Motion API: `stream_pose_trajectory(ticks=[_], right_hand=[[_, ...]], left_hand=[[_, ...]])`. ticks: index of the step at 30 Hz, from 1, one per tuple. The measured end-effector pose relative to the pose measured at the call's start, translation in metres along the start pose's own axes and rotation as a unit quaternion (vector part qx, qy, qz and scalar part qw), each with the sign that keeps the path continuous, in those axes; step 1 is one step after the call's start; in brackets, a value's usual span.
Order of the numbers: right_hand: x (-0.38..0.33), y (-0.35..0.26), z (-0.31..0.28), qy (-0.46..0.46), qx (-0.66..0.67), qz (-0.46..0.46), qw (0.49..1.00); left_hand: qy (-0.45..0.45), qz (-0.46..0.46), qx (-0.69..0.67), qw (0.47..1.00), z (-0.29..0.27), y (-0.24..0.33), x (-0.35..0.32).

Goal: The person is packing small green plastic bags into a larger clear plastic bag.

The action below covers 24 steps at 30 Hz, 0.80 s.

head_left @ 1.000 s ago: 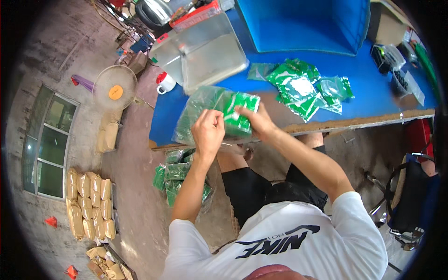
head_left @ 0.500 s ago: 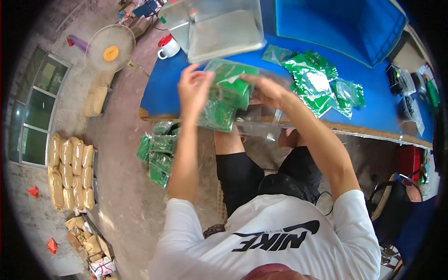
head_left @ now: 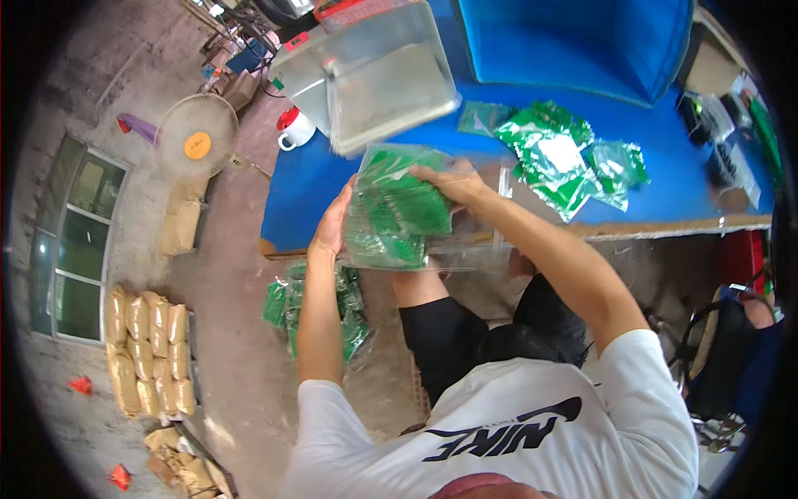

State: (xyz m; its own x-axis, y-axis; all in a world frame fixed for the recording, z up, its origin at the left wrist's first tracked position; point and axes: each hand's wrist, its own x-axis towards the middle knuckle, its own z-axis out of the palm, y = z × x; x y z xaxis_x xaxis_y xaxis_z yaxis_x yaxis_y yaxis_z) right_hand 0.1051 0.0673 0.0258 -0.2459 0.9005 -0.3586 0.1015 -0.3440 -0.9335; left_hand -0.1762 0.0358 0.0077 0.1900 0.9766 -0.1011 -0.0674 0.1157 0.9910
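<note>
A long table with a bright blue top [head_left: 332, 179] fills the upper middle of the frame, its wooden front edge running toward the right. At the top right a large blue plastic tub [head_left: 573, 41] stands on it, and at the top centre a clear rectangular plastic bin [head_left: 374, 79] sits tilted near the table's left end. Below, the person's white short-sleeved shirt with a dark printed mark [head_left: 507, 424] takes up the lower centre and right.

In the centre of the frame both hands are raised over the table's front edge around a clear plastic bag packed with green packets [head_left: 395, 212]. The left hand [head_left: 331, 229] lies flat against the bag's left side, fingers pointing up, pressing it rather than closing round it. The right hand [head_left: 449, 181] grips the bag's upper right edge, fingers folded over the top. The bag's loose clear end trails to the right, under the right forearm.

To the right of centre, a heap of shiny green and white packets [head_left: 565, 158] lies on the blue top. Under the table's left part, a bundle of bagged green packets [head_left: 320, 308] rests on the concrete floor. At the upper left stands a round white fan with an orange hub [head_left: 198, 135], and beside the bin a white mug with a red lid [head_left: 293, 130]. At the lower left, rows of tan paper packages [head_left: 150, 349] lie by a window.
</note>
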Motion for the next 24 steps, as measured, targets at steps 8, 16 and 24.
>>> stream_pose_trajectory(ticks=[8, 16, 24], right_hand=[[0.022, -0.009, -0.001, 0.057, -0.055, 0.057, 0.995], [0.02, 0.011, -0.006, 0.012, -0.06, -0.038, 0.997], [-0.002, 0.008, -0.01, 0.031, -0.088, -0.131, 0.987]], left_hand=[[-0.048, -0.019, -0.099, 0.994, 0.017, 0.01, -0.004], [-0.063, 0.006, -0.15, 0.987, 0.032, 0.002, 0.007], [-0.004, 0.019, -0.13, 0.991, 0.027, -0.008, 0.012]])
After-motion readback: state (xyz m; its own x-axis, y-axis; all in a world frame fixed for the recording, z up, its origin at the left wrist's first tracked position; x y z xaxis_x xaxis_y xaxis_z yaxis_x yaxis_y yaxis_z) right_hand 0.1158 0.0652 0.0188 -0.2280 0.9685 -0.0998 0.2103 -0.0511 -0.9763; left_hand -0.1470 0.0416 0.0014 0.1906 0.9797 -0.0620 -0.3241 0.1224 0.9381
